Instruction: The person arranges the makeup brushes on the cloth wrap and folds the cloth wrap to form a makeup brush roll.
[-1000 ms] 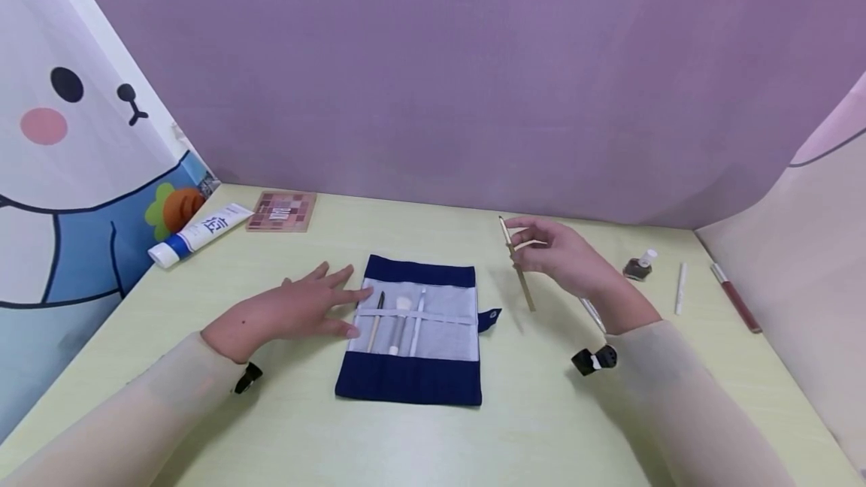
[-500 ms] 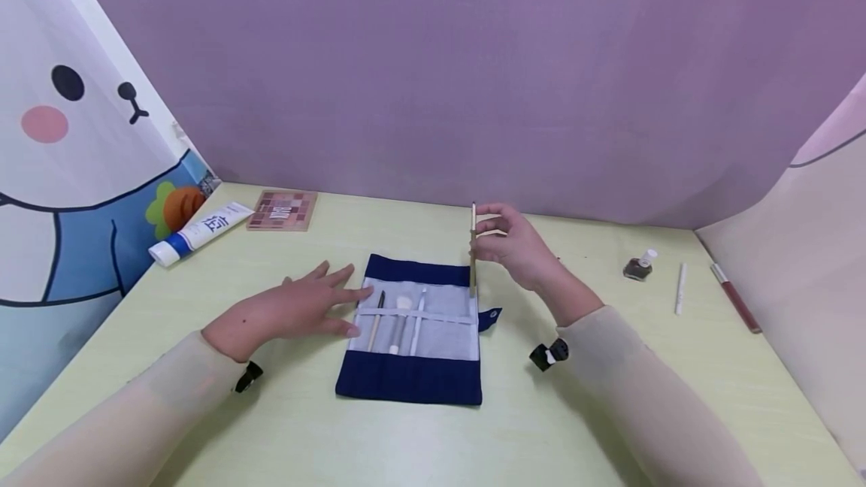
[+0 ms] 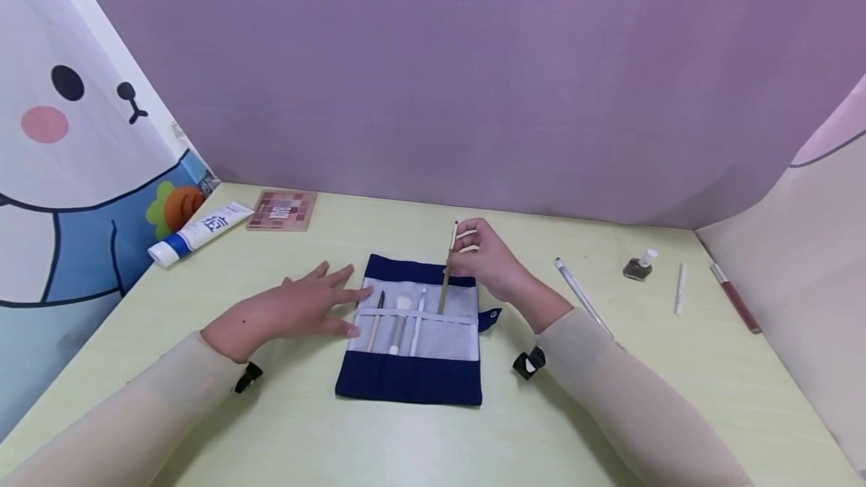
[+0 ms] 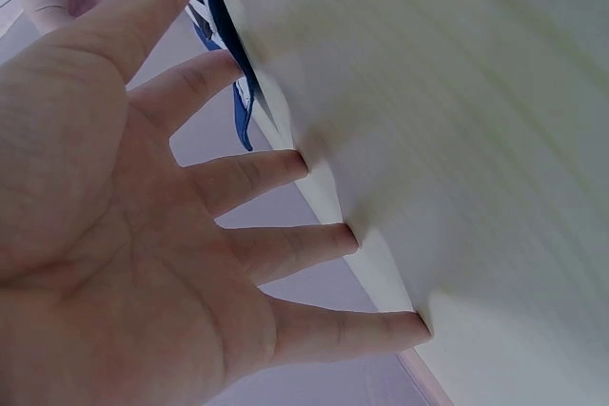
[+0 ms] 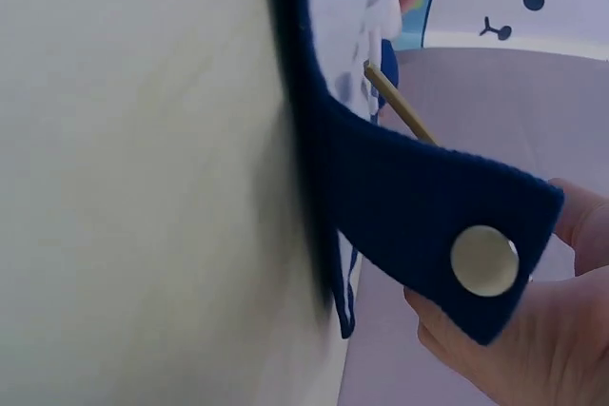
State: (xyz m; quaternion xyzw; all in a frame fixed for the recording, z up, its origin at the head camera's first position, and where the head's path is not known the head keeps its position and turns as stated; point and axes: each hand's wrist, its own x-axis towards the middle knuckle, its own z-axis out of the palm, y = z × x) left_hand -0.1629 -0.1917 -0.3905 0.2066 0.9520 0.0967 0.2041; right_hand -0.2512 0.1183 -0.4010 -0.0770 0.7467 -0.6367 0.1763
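Note:
A navy and light grey fabric brush roll (image 3: 406,382) lies unrolled on the table. Under its band sit a dark-tipped slim stick (image 3: 376,323), a makeup brush with pale bristles (image 3: 399,325) and a white pen-like stick (image 3: 417,323). My left hand (image 3: 298,310) is spread at the roll's left edge, forefinger and thumb on its border. Over the right half, my right hand (image 3: 490,258) pinches a thin gold pencil-like stick (image 3: 446,276) with a dark upper tip. Its lower end is right at the band. The snap strap (image 5: 409,197) partly hides that hand in the right wrist view.
At back left lie a white and blue tube (image 3: 203,233) and a pinkish palette (image 3: 280,211). To the right are a silvery pen-like stick (image 3: 582,295), a small dark bottle (image 3: 639,267), a short white stick (image 3: 680,288) and a red-brown tube (image 3: 737,299).
My right hand has carried the gold stick leftward from the bare table to over the roll, then lowered it towards the band. The left hand stays put.

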